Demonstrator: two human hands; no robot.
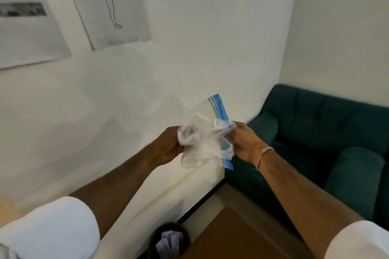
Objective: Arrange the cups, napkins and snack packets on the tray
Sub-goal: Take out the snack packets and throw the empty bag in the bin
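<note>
- Both arms are bare from above the elbow down to the hands.
- The left arm wears a short white sleeve (pixel 48 229), loose and rounded at its hem.
- The right arm wears a matching short white sleeve (pixel 357 242).
- A thin pale pink band (pixel 265 152) circles the right wrist, with a loose strand trailing below it.
- The left hand (pixel 168 145) and right hand (pixel 245 143) wear no gloves.

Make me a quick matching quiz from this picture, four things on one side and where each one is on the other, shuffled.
Things:
1. plastic zip bag
2. green sofa
3. dark bin
4. figure drawing

Places:
A. hung on the wall, upper left
B. held between the left hand and right hand
C. in the right corner
D. on the floor, bottom centre

Pairs: 1-B, 2-C, 3-D, 4-A
</note>
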